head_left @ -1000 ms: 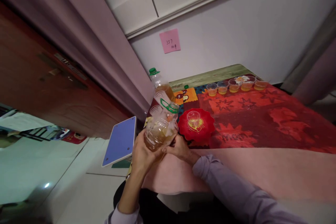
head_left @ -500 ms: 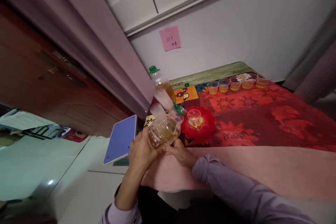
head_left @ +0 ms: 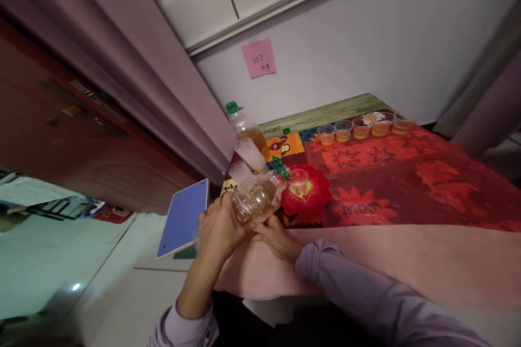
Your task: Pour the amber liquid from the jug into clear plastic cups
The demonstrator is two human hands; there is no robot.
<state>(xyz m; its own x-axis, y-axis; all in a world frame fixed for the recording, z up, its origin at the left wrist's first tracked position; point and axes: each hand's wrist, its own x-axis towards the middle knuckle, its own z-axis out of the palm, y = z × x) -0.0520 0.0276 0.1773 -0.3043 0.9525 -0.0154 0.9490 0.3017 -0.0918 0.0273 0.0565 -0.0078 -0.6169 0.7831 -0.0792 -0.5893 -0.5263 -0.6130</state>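
Note:
Both hands hold a large clear plastic bottle (head_left: 257,200) of amber liquid, tilted far over to the right. My left hand (head_left: 217,229) grips its base and my right hand (head_left: 273,236) supports it from below. The bottle's open mouth, with a green ring, points at a small clear cup (head_left: 298,178) that stands on a red scalloped plate (head_left: 315,195). Whether liquid is flowing cannot be seen.
A second bottle with a green cap (head_left: 243,127) stands behind, beside a stack of clear cups (head_left: 247,156). Several small filled cups (head_left: 360,127) line the far edge of the red patterned tablecloth (head_left: 407,179). A blue tablet (head_left: 184,217) leans at the table's left; a pink note (head_left: 258,58) hangs on the wall.
The bottle has tipped from nearly upright to almost horizontal, and its mouth has swung right toward the cup on the red plate. Both hands kept their grip.

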